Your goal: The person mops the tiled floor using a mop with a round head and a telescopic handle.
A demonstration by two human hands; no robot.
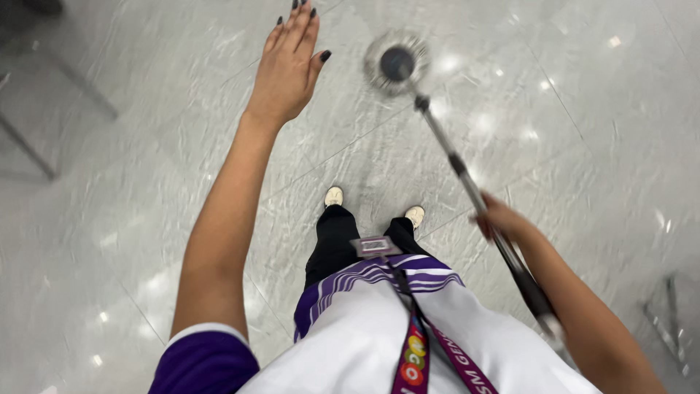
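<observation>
My right hand (499, 217) grips the metal pole of a mop (467, 179) partway down its length. The round grey mop head (396, 62) rests on the pale marble floor (131, 219) ahead of my feet. My left hand (288, 62) is stretched forward above the floor, fingers straight and together, dark polish on the nails, holding nothing. Below I see my two light shoes (334, 195), dark trousers and a white and purple top with a lanyard and a badge (374, 246).
Thin metal legs of furniture (33, 157) stand at the far left. Another metal frame (667, 325) shows at the lower right edge. The glossy floor reflects ceiling lights.
</observation>
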